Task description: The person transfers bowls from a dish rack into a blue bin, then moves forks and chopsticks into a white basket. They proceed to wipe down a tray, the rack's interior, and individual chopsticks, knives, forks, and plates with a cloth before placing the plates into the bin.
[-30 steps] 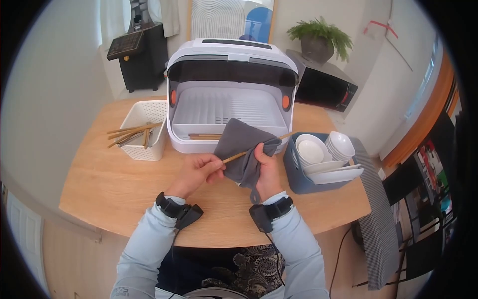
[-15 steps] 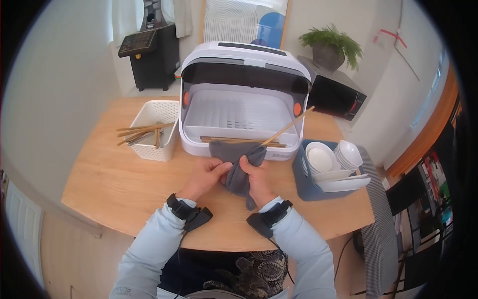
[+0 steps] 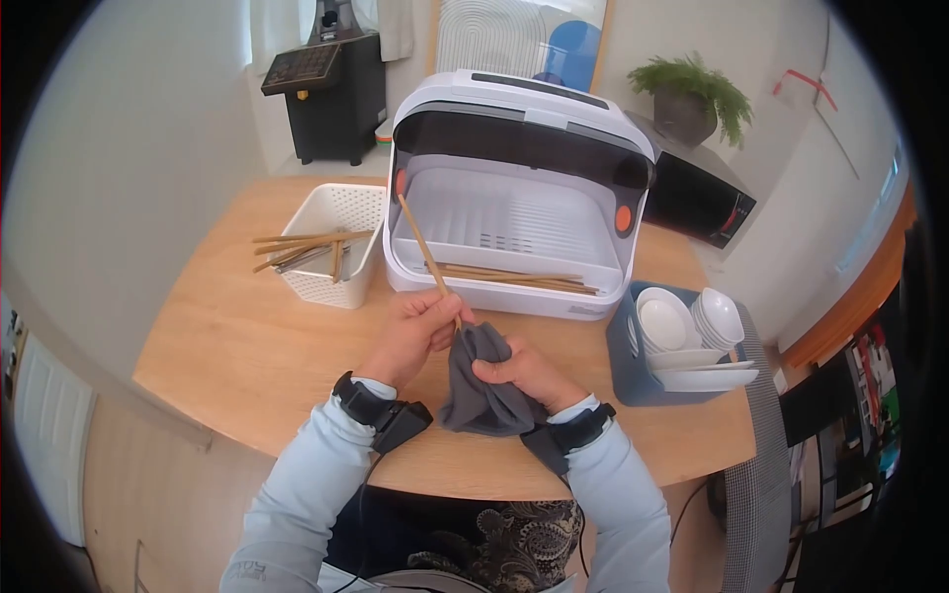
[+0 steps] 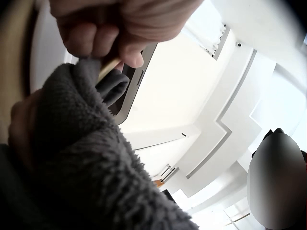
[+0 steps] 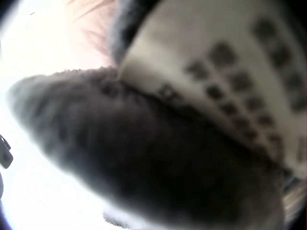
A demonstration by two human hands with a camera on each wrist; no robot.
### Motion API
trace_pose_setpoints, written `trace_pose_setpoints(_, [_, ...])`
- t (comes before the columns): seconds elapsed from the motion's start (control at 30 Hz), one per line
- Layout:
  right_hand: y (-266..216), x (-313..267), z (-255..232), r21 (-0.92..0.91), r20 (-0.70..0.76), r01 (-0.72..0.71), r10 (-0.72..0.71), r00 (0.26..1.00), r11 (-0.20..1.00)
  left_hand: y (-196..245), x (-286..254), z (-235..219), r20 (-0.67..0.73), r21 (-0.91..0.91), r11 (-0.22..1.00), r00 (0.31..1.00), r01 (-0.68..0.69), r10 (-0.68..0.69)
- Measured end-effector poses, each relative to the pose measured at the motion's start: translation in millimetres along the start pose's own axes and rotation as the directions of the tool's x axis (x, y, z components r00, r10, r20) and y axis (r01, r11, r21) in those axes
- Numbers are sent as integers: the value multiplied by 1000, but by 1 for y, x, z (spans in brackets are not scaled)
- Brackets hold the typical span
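My left hand [image 3: 420, 331] pinches a wooden chopstick [image 3: 423, 242] that slants up and to the left, its upper end overlapping the white cabinet. The lower end goes into a grey cloth [image 3: 479, 395], bunched in my right hand [image 3: 524, 374]. My right thumb lies over the cloth, and most of that hand's fingers are hidden behind it. In the left wrist view, the curled left fingers [image 4: 93, 39] are right at a fold of the fluffy cloth [image 4: 96, 124]. The right wrist view shows the cloth [image 5: 144, 148] close up with a white printed label [image 5: 192, 52].
An open white dish cabinet [image 3: 514, 301] stands behind my hands, several chopsticks [image 3: 524, 280] lying in its front tray. To its left, a white perforated basket [image 3: 331, 290] holds chopsticks and metal utensils. A blue-grey bin [image 3: 667, 393] with white bowls and plates stands at right on the wooden table [image 3: 257, 376].
The chopstick's free end has swung from the right over to the upper left. My left hand now grips it above the cloth, and my right hand has lowered with the cloth. The head view has shifted.
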State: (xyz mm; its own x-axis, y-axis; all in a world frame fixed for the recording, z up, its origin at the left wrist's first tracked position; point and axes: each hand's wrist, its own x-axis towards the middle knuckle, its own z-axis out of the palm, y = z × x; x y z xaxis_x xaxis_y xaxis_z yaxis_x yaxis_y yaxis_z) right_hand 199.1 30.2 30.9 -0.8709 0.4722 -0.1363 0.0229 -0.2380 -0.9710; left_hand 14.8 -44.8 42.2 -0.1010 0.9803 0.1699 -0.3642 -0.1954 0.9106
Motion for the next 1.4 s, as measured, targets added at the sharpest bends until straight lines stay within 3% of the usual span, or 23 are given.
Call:
trace_pose_setpoints(0.23, [-2, 0, 0, -26, -30, 2, -3, 1000, 1000, 4, 3, -3, -155, -10, 984, 973, -177, 173])
trace_pose_setpoints(0.33, [10, 1, -20, -167, -71, -58, 47, 996, 984, 20, 2, -12, -311, -80, 937, 902, -340, 301])
trace_pose_setpoints(0.37, [3, -2, -16, -123, -233, -24, -5, 973, 992, 24, 2, -21, -298, -80, 928, 897, -365, 327])
trace_pose_setpoints(0.43, [-18, -11, -6, -55, -537, 58, -79, 840, 997, 23, 1, -21, -236, 34, 970, 941, -242, 244])
trace_pose_setpoints(0.47, [-21, -9, -8, 59, -510, 226, -165, 844, 972, 24, 0, -17, -212, 91, 979, 957, -181, 197])
trace_pose_setpoints(0.53, [-26, -7, -14, 286, -487, 515, -341, 804, 808, 18, -1, 2, -121, 168, 984, 989, -59, 80])
trace_pose_setpoints(0.6, [-29, -9, -12, 284, -455, 502, -346, 821, 817, 13, -3, 17, -13, 254, 966, 999, 39, -37])
trace_pose_setpoints(0.7, [-12, -8, -9, 262, -330, 418, -327, 886, 870, -12, 1, 14, 147, 522, 852, 980, 40, -136])
trace_pose_setpoints(0.8, [-3, 0, 2, 214, -396, 432, -327, 858, 876, -19, -1, 19, 170, 556, 831, 979, -1, -113])
trace_pose_setpoints(0.83, [-6, -5, 0, 257, -411, 375, -250, 876, 891, -21, 0, 20, 150, 538, 843, 981, 21, -120])
trace_pose_setpoints(0.9, [-6, -5, -4, 218, -484, 446, -301, 822, 868, -24, 2, 20, 111, 498, 865, 985, 62, -135])
trace_pose_setpoints(1.0, [-12, -8, -21, 185, -575, 528, -344, 742, 829, -11, -3, 23, 66, 638, 768, 989, 62, -135])
trace_pose_setpoints(1.1, [-20, -16, -37, 208, -626, 640, -402, 668, 740, 0, -5, 26, -52, 646, 740, 978, 189, -204])
trace_pose_setpoints(1.2, [-27, -23, -47, 222, -622, 702, -456, 636, 677, -2, -2, 8, 80, 648, 757, 980, 87, -180])
trace_pose_setpoints(1.37, [-27, -17, -34, 257, -679, 728, -418, 604, 636, -16, 0, 4, -18, 574, 817, 998, 56, -56])
trace_pose_setpoints(1.4, [-23, -14, -30, 255, -663, 698, -404, 630, 669, -17, 0, 5, -30, 571, 820, 999, 39, -26])
